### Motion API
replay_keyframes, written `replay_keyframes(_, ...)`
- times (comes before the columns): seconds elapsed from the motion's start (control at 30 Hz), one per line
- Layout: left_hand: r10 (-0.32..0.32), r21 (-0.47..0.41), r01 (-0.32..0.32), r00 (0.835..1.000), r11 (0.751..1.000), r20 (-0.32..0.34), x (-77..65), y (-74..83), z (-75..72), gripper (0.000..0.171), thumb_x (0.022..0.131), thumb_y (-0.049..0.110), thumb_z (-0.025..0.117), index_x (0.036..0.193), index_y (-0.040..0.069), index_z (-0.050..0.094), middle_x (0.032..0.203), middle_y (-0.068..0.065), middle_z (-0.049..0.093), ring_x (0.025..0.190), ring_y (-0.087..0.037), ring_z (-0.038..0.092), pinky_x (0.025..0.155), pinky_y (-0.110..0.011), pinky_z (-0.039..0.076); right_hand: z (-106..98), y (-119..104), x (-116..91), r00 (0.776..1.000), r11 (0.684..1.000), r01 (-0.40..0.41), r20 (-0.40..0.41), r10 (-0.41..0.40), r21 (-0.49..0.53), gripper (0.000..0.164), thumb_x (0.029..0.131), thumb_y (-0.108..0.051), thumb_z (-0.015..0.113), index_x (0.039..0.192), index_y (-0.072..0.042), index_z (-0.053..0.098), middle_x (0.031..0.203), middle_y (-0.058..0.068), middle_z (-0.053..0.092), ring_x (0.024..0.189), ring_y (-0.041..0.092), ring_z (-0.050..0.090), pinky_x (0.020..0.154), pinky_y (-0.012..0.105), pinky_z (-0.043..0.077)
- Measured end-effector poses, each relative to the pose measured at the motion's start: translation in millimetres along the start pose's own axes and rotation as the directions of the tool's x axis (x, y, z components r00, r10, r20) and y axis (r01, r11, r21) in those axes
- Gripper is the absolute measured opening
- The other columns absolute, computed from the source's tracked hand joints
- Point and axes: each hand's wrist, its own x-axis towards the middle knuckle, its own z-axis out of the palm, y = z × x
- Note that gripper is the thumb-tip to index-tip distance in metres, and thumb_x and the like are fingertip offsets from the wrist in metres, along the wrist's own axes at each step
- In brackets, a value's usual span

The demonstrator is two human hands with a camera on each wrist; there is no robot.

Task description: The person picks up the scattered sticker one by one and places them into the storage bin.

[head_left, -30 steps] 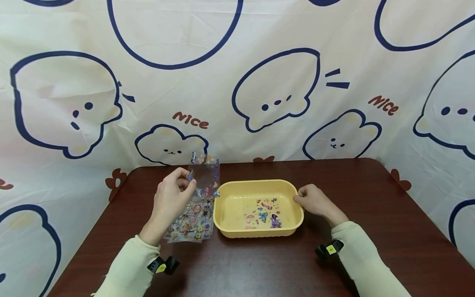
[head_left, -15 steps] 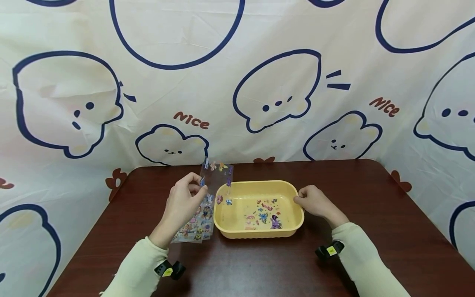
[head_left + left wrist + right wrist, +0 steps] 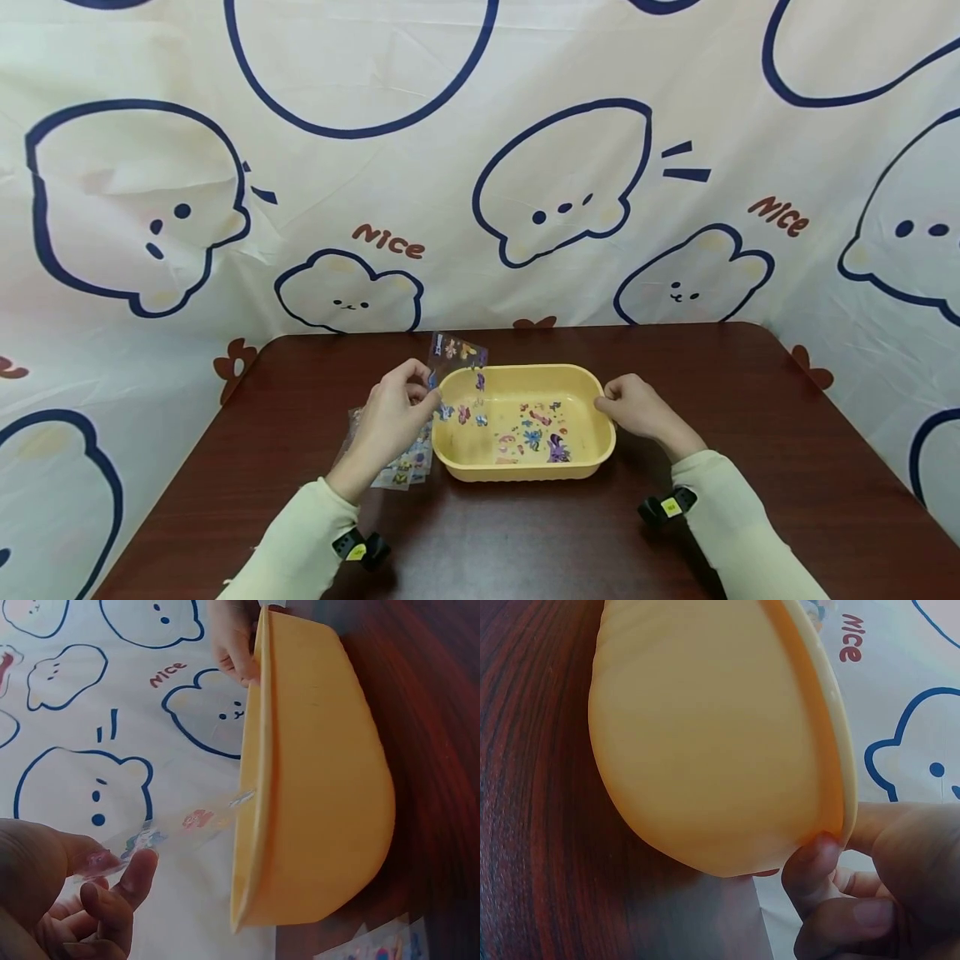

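left hand [image 3: 396,410]: fingers pinch a clear sticker sheet [image 3: 459,350] by its edge, presumably leaving the print uncovered, at the tray's left rim. right hand [image 3: 637,405]: fingers grip the right rim, likely steadying it. yellow tray [image 3: 525,472], coloured pieces [image 3: 557,448] inside, sits towards the worktop's [image 3: 510,550] far edge; further sheets [image 3: 408,471] lie left.
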Motion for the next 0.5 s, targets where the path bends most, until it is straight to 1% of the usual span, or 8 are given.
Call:
replay_keyframes(0.17,-0.014,-0.011,0.015,1.0,1.0,0.023,1.7,-1.7,7.1,0.013,0.092,0.013,0.068,0.099,0.011,0.058,0.079,-0.005,0.074,0.06,-0.014,0.058,0.053,-0.029,0.044,-0.3,0.4,0.6,1.0,1.0,0.003,0.002,-0.003,-0.002,0.036,0.097,-0.013,0.059,0.063,-0.011,0.047,0.056,-0.003,0.042,0.051,0.012,0.043,0.049,0.025,0.035)
replay_keyframes(0.3,-0.025,-0.009,0.025,0.999,1.0,0.043,1.5,-2.3,11.7,0.014,0.092,0.014,0.069,0.099,0.01,0.058,0.08,-0.005,0.075,0.06,-0.013,0.059,0.051,-0.028,0.042,-0.5,0.5,0.6,1.0,1.0,0.009,0.001,-0.009,-0.001,0.036,0.096,-0.013,0.059,0.063,-0.011,0.046,0.056,-0.003,0.041,0.051,0.012,0.043,0.05,0.025,0.035)
replay_keyframes(0.5,-0.009,-0.007,0.009,0.998,1.0,0.063,-0.3,-3.1,17.5,0.014,0.091,0.012,0.07,0.097,0.01,0.058,0.076,-0.004,0.073,0.057,-0.013,0.057,0.048,-0.028,0.039,-1.0,0.2,1.1,1.0,1.0,-0.006,0.009,0.006,-0.007,0.037,0.097,-0.014,0.059,0.062,-0.011,0.046,0.056,-0.003,0.041,0.052,0.012,0.044,0.05,0.024,0.035)
